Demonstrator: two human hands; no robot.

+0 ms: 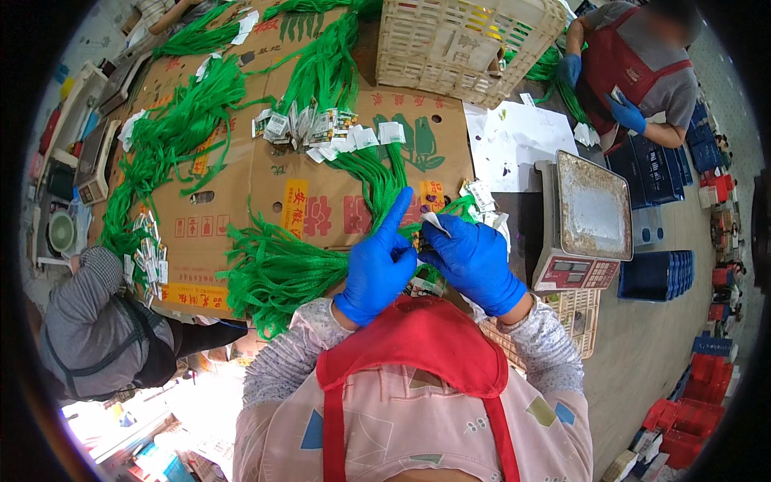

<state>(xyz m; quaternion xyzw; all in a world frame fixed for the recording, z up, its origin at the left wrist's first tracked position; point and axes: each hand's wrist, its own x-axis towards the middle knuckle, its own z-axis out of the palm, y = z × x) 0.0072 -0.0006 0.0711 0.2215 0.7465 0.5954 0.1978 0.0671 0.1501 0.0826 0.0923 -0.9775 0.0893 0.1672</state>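
Observation:
Both hands wear blue gloves and are close together over the cardboard-covered table. My left hand (pixel 377 267) points its index finger up and away, with the thumb apart and the other fingers partly curled; nothing shows in it. To its right, my right hand (pixel 474 261) is closed, pinching a small white label (pixel 434 222) between thumb and fingers. Green mesh net bags (pixel 281 269) lie in a loose bundle left of my left hand. Beyond the hands, another green net bundle (pixel 377 181) ends in white tags (pixel 341 140). More white tags (pixel 480 195) lie just past my right hand.
A scale (pixel 594 205) with a worn metal pan stands at right, near white paper (pixel 522 140). A cream plastic crate (pixel 462 48) sits at the far side. One co-worker in a red apron (pixel 630 56) works far right; another person (pixel 108 321) is at left. Blue crates (pixel 657 275) stand beyond the scale.

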